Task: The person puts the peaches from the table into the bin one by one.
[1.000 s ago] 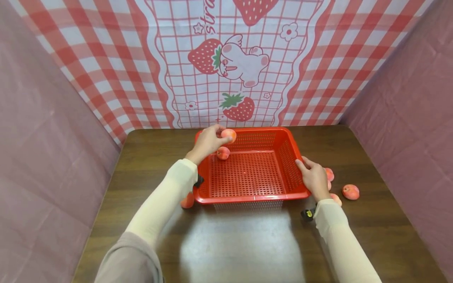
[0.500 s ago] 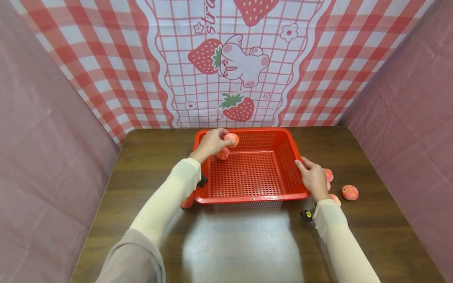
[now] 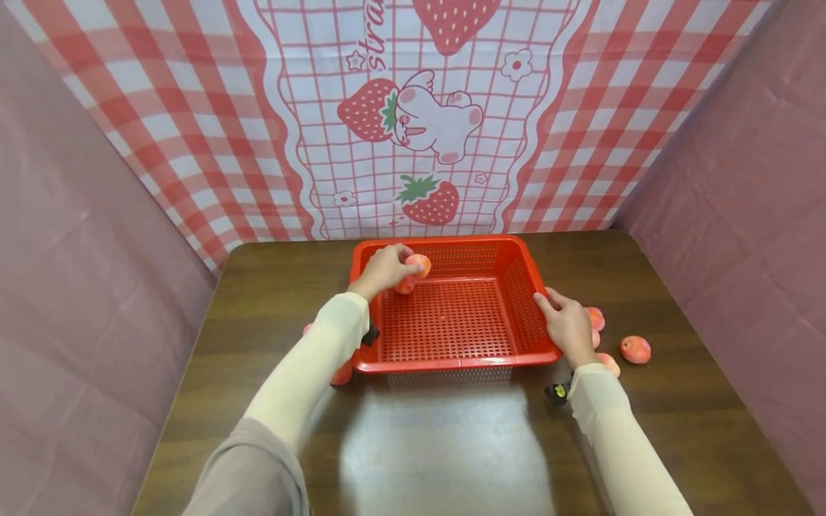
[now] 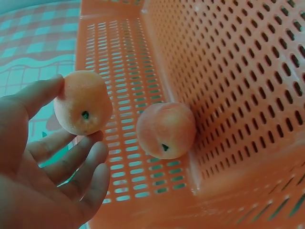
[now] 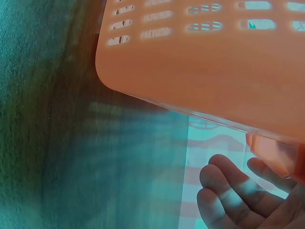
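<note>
In the head view we see the left hand pinching a peach over the left part of the red basket, while the right hand grips its right side, where an outward tug might drag it into the loose peaches. In the left wrist view only thumb and fingertips hold the peach, so a slack pinch could drop and bruise it against the second peach. In the right wrist view we see curled fingers but cannot tell how firmly they hold.
</note>
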A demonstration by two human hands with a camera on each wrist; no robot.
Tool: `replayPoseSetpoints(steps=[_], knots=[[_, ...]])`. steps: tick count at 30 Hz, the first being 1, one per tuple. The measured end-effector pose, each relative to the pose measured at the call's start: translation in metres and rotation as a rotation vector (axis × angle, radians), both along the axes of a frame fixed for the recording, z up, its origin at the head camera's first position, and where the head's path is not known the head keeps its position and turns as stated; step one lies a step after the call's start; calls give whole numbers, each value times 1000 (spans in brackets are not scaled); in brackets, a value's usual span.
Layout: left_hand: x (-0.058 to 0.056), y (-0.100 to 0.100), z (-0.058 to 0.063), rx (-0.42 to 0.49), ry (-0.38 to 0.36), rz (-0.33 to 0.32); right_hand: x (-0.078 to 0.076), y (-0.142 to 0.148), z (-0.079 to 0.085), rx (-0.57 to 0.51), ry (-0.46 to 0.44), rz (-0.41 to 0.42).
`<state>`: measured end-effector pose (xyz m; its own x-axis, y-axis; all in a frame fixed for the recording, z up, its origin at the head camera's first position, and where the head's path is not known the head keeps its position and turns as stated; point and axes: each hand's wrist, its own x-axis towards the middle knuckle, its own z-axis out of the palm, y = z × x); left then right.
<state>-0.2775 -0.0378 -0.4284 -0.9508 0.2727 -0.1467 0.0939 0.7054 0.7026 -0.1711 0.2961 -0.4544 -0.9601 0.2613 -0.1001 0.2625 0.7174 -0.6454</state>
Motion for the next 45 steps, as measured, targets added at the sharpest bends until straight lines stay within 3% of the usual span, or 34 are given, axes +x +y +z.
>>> replayPoseSetpoints(steps=[8, 13, 19, 35, 45], knots=[[4, 2, -17, -87, 29, -75, 2, 1, 0, -19, -45, 28], [4, 6, -22, -115, 33, -87, 3, 1, -3, 18, -30, 27], [1, 12, -23, -124, 50, -110, 5, 3, -3, 44, 19, -1], [1, 17, -22, -171, 57, -153, 4, 3, 0, 40, -27, 7], [0, 18, -26, -342, 128, -206, 1, 0, 0, 70, 16, 27]])
